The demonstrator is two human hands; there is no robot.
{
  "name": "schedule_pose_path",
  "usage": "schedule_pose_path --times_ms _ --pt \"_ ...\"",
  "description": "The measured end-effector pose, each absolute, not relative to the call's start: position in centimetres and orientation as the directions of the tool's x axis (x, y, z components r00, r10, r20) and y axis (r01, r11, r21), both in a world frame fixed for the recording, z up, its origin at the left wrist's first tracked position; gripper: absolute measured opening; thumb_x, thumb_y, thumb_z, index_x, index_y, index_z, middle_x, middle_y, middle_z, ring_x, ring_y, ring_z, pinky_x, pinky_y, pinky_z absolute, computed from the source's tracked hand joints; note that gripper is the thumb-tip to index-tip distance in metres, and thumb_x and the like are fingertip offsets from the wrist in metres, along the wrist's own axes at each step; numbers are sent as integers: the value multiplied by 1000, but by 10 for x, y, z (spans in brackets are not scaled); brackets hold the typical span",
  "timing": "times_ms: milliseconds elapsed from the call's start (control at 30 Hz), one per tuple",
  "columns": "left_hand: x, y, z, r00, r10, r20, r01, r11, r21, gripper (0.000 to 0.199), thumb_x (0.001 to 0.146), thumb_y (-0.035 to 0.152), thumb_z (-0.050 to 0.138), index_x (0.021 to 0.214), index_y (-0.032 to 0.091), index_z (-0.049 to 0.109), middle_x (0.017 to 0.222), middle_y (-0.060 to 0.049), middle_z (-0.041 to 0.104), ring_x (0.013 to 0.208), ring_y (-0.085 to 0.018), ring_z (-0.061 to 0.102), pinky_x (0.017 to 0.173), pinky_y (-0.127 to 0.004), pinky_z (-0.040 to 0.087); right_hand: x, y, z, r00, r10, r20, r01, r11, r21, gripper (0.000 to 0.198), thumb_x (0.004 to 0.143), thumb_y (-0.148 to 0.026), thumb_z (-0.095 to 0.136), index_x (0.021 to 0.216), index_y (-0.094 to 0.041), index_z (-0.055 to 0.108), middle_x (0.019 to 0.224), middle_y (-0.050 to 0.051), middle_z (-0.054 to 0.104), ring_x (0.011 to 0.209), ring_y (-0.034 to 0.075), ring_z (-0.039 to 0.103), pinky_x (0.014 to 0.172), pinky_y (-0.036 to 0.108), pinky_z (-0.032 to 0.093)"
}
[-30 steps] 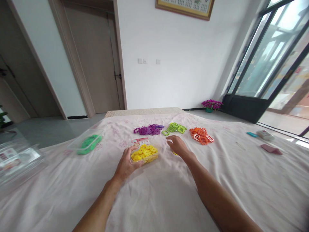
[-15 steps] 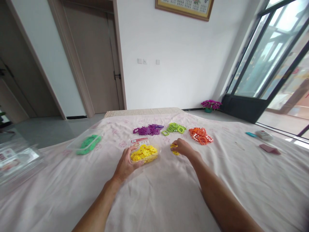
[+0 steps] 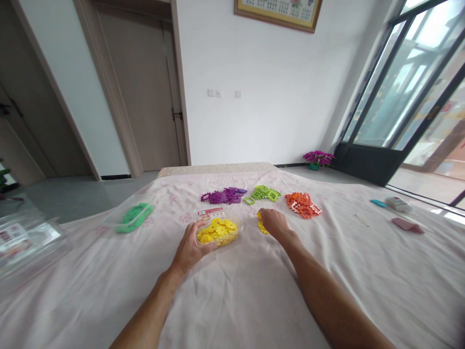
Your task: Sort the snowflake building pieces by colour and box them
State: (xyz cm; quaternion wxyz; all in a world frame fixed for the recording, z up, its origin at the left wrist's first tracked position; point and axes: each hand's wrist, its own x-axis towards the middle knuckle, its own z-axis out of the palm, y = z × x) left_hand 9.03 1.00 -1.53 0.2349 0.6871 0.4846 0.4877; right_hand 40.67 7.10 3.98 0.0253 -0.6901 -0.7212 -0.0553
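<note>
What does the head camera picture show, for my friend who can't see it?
The left hand holds a clear tub of yellow pieces on a pink sheet. The right hand covers loose yellow pieces. Behind lie purple, lime and orange piles.

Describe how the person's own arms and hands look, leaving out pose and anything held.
Both forearms are bare up to the frame's edge: no sleeves, gloves or watch show. The left hand and the right hand show no rings or markings, though they appear too small to rule out fine detail.
</note>
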Motion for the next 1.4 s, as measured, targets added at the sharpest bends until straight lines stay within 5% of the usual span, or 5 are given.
schedule_pose_path --times_ms 333,533,867,1133,1400 --pt "91 7 -10 67 889 453 472 -428 771 60 71 40 77 124 21 55 129 -10 56 127 -27 51 110 -45 38 371 58 40 -202 804 559 810 458 -366 29 101 -31 40 113 -22 65 111 6 72 103 18 65 93 27 46" --pt "92 6 -10 47 894 445 441 -418 794 61 70 40 78 124 22 56 128 -10 57 125 -28 52 109 -47 40 347 43 45 -443 667 598 609 714 -346 36 101 -24 41 133 -25 57 132 6 63 119 18 60 100 31 47" --pt "91 8 -11 54 892 448 428 -426 797 59 69 39 78 122 21 58 128 -10 57 128 -28 51 111 -45 37 418 75 47 -96 988 121 964 123 -236 39 88 -30 61 125 -19 66 122 11 68 114 26 62 95 33 45" --pt "90 10 -15 65 893 445 423 -429 798 61 70 41 78 123 21 55 130 -11 56 128 -28 50 111 -46 37 439 75 49 -179 983 -42 975 172 -137 66 67 -40 82 129 -23 65 120 10 65 106 26 63 86 29 46" --pt "91 8 -12 46 893 449 411 -426 806 60 68 39 79 122 21 58 128 -10 58 127 -28 51 111 -46 37 425 67 52 -266 961 -75 964 266 -17 33 77 -24 73 110 -23 74 111 9 68 98 25 65 81 29 47"
